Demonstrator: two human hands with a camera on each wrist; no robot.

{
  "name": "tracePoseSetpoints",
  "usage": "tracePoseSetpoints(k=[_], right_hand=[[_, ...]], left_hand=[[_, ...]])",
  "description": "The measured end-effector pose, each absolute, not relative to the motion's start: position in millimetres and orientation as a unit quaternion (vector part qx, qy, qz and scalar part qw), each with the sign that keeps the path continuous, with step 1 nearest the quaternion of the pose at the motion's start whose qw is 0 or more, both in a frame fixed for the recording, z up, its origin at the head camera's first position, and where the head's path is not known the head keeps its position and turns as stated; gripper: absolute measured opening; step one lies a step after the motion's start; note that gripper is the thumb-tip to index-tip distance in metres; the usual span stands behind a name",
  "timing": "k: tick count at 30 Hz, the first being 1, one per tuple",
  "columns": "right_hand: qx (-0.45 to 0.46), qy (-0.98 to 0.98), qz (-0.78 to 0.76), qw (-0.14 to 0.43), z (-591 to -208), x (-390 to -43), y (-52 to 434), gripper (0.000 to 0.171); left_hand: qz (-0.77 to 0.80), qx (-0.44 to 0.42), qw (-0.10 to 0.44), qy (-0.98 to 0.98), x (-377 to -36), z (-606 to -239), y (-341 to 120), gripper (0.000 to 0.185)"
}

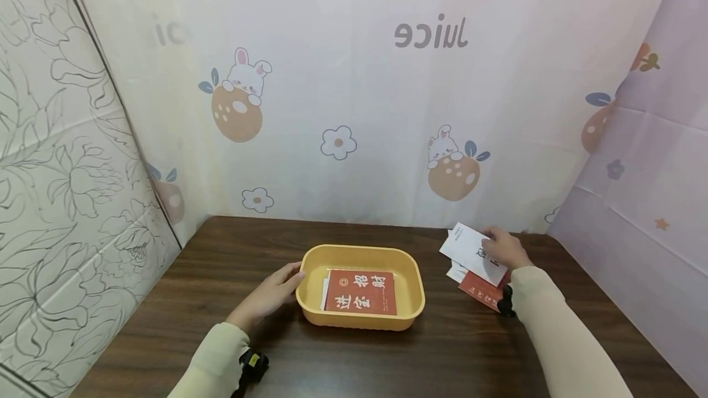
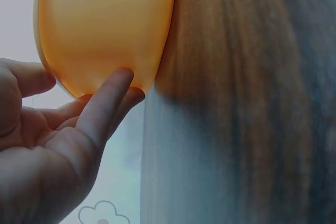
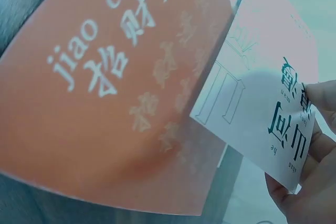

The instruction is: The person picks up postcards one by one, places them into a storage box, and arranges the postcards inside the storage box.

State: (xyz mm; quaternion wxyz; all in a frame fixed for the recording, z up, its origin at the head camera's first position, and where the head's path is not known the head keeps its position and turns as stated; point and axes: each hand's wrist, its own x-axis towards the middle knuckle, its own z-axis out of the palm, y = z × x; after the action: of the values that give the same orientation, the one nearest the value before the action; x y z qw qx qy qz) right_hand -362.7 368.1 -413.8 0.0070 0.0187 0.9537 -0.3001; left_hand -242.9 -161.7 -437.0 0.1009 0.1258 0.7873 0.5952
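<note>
A yellow plastic basin (image 1: 362, 322) stands on the table, with a red card (image 1: 362, 292) printed with white characters lying over a white one inside it. At its left end, my left hand (image 1: 269, 292) touches the rim and outer wall with fairly straight fingers, as the left wrist view also shows on the basin (image 2: 107, 30). Over at the right, my right hand (image 1: 506, 249) pinches a white card (image 1: 472, 253) with dark characters by its edge. Under that card lie a red card (image 1: 480, 290) and another white card (image 1: 456, 272). The red card (image 3: 115, 124) fills much of the right wrist view.
The dark wood-grain table (image 1: 232, 244) runs back to a patterned curtain (image 1: 354, 91). A floral-patterned panel (image 1: 72, 158) borders the left side, and another curtain (image 1: 652, 189) the right. Black straps with small devices sit on both wrists.
</note>
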Motion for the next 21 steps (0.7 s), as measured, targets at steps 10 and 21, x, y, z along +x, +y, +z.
tracePoseSetpoints(k=[10,21], right_hand=[[-0.011,0.949,-0.315,0.0,-404,-357,360,0.042],[-0.032,0.956,-0.289,-0.024,-395,-349,349,0.036]], left_hand=[[0.597,0.129,0.104,0.785,-243,-437,-162,0.061],[0.601,0.12,0.105,0.783,-244,-437,-162,0.054]])
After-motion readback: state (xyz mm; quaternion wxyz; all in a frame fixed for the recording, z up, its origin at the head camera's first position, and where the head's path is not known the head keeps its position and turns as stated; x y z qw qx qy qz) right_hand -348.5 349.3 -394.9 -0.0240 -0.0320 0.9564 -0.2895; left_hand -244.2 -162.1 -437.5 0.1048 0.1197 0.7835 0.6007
